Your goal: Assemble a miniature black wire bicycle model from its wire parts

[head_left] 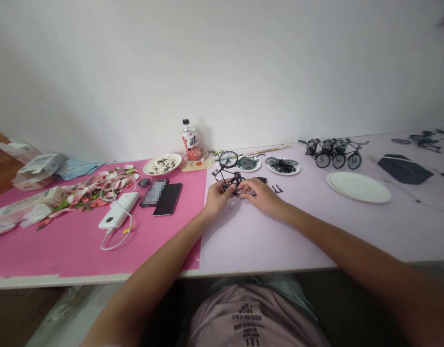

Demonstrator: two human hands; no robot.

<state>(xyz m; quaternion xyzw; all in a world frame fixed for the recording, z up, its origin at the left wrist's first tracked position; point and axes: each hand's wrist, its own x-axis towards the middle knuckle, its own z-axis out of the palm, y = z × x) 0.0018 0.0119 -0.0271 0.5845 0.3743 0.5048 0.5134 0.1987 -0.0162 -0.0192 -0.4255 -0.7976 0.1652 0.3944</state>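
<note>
A small black model bicycle [228, 166] is held up on end over the pale half of the table, one wheel at the top. My left hand [219, 196] grips its lower part from the left, thumb and fingers closed on it. On the right side of the same part, my right hand [260, 193] has its fingers pinched together at the lower wheel; any small piece between them is hidden. Two little black parts [277, 188] lie just right of my right hand. Behind are plates with green parts [248, 163] and black parts [283, 166].
Several finished model bicycles [333, 153] stand at the back right, near stacked white plates [359, 187] and a dark block [404, 168]. Left are a bottle [191, 140], phones [168, 199], a cabled power bank [118, 210] and pink-green pieces [87, 193].
</note>
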